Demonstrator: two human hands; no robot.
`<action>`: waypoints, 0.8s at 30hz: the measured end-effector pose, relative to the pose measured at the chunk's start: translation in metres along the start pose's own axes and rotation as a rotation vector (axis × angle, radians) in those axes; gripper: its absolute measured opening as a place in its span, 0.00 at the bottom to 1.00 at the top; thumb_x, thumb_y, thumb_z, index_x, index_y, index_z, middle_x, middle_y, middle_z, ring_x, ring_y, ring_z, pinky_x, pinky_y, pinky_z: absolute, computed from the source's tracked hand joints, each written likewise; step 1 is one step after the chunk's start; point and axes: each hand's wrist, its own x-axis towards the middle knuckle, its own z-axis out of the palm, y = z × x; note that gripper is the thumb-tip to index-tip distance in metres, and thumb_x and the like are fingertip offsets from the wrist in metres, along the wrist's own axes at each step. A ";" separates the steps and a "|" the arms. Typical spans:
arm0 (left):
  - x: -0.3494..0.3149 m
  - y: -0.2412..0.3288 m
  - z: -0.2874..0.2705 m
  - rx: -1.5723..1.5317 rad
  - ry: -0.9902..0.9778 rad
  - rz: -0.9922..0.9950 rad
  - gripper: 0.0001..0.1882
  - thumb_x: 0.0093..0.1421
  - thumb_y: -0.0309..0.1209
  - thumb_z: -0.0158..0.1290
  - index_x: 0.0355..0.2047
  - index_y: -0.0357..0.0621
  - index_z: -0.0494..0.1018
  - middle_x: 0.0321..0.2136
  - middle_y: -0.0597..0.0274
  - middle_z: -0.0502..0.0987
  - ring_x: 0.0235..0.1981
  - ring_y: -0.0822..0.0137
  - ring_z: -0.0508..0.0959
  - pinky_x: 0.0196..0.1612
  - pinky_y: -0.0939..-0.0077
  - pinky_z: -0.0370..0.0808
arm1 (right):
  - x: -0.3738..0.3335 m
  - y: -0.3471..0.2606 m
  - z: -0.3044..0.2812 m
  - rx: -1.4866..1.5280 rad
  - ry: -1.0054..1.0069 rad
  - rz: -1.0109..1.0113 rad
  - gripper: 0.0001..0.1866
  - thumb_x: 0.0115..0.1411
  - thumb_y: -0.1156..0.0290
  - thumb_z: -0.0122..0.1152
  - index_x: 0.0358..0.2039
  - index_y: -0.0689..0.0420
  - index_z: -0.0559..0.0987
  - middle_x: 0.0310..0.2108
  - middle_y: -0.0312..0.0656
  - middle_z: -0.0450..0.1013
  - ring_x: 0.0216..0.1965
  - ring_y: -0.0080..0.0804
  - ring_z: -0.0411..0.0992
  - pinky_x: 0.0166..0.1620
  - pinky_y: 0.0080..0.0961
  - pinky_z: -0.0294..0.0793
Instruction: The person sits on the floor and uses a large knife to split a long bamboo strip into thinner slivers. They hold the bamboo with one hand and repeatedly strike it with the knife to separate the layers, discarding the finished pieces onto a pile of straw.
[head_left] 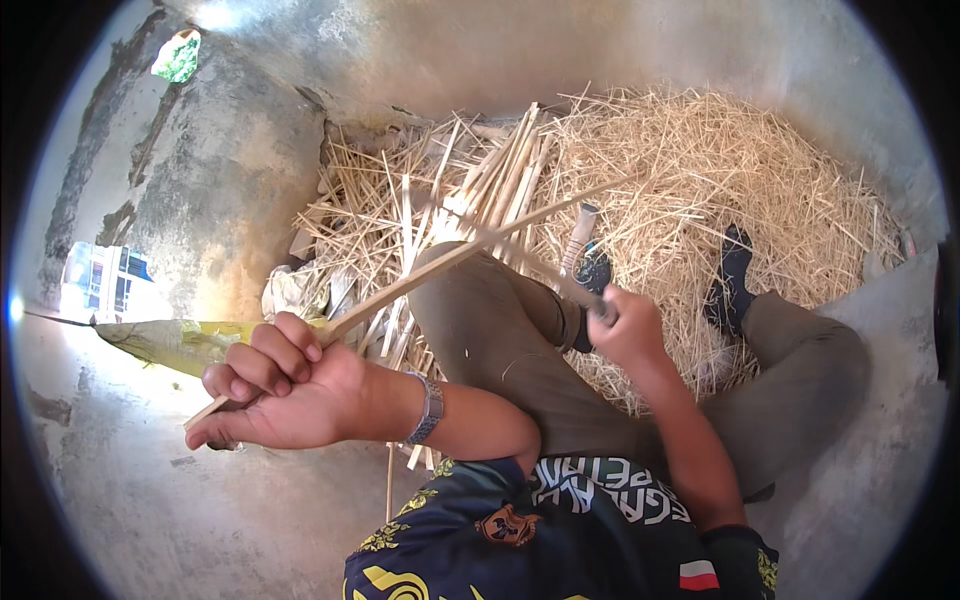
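Before us in the room, the long tool (552, 272) in the right hand (628, 328) blurs along its length, its far tip too smeared to make out; whether it touches the pale strip (400, 286) where the two cross is unclear. The left hand (278, 382) hides a stretch of that strip inside its fist. The dark shirt (620, 555) runs off the lower edge, and glare washes out the window (110, 280).

The strip (400, 289) looks matt and woody (the shavings (700, 150) rougher), the wristwatch (431, 408) shiny metal.
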 end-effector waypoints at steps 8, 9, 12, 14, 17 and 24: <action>-0.001 -0.013 0.000 -0.302 -0.292 -0.115 0.32 0.66 0.68 0.38 0.21 0.54 0.55 0.10 0.74 0.46 0.10 0.78 0.42 0.14 0.79 0.41 | 0.016 0.046 0.007 0.019 0.042 0.371 0.14 0.56 0.63 0.62 0.35 0.61 0.84 0.26 0.54 0.79 0.31 0.50 0.80 0.37 0.40 0.78; 0.000 -0.012 -0.004 -0.434 -0.409 -0.144 0.32 0.66 0.67 0.39 0.21 0.55 0.54 0.10 0.74 0.46 0.10 0.78 0.42 0.14 0.79 0.41 | 0.014 0.036 0.013 0.102 0.016 0.304 0.13 0.56 0.64 0.62 0.36 0.59 0.84 0.24 0.52 0.79 0.27 0.48 0.80 0.35 0.40 0.78; 0.006 -0.014 -0.017 -0.428 -0.438 -0.138 0.32 0.67 0.66 0.39 0.20 0.55 0.53 0.09 0.75 0.48 0.09 0.79 0.43 0.14 0.79 0.42 | -0.001 -0.007 -0.003 0.037 -0.005 -0.028 0.10 0.56 0.65 0.64 0.26 0.59 0.79 0.20 0.47 0.77 0.23 0.46 0.78 0.32 0.40 0.77; 0.011 -0.015 -0.023 -0.548 -0.569 -0.145 0.31 0.67 0.65 0.40 0.20 0.55 0.53 0.08 0.76 0.49 0.08 0.80 0.44 0.14 0.80 0.43 | -0.001 -0.008 -0.002 0.000 -0.032 -0.070 0.11 0.56 0.65 0.64 0.25 0.59 0.78 0.19 0.47 0.77 0.23 0.47 0.78 0.31 0.40 0.76; 0.018 -0.018 -0.033 -0.571 -0.600 -0.144 0.31 0.68 0.64 0.42 0.20 0.55 0.53 0.07 0.78 0.51 0.07 0.82 0.45 0.13 0.82 0.45 | 0.005 0.021 -0.005 0.043 -0.073 0.246 0.11 0.57 0.65 0.63 0.25 0.59 0.79 0.19 0.49 0.76 0.23 0.49 0.77 0.30 0.40 0.76; 0.017 -0.018 -0.037 -0.613 -0.587 -0.121 0.31 0.68 0.62 0.44 0.19 0.55 0.53 0.07 0.78 0.51 0.07 0.82 0.45 0.12 0.83 0.44 | 0.003 0.013 0.002 0.093 -0.061 0.181 0.11 0.55 0.64 0.64 0.24 0.59 0.78 0.19 0.51 0.75 0.23 0.52 0.77 0.30 0.40 0.75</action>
